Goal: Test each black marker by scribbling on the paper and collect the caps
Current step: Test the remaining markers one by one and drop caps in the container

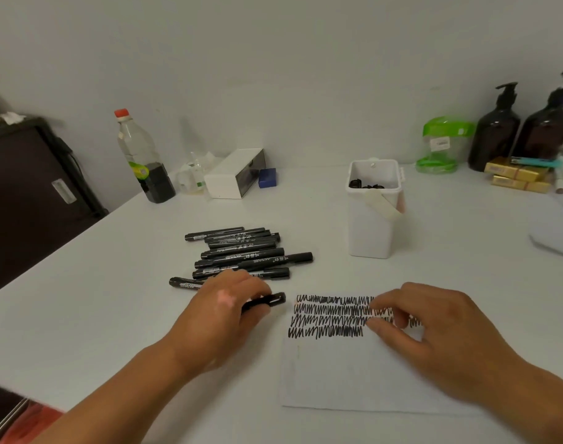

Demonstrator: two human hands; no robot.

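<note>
Pickup step, apparently: with left hand (228, 312) curled round a black plastic marker (257, 304) at frame centre and right hand (434, 331) loosely bent, empty, over the scribbled white paper sheet (337, 373), uncap, scribble below the existing rows, drop the cap (278, 298) into the white plastic tub (371, 229) right of centre.

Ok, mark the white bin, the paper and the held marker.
white bin (369, 233), head view, front wall.
paper (331, 373), head view, blank lower part.
held marker (272, 299), head view, end beyond the fingers.
</note>
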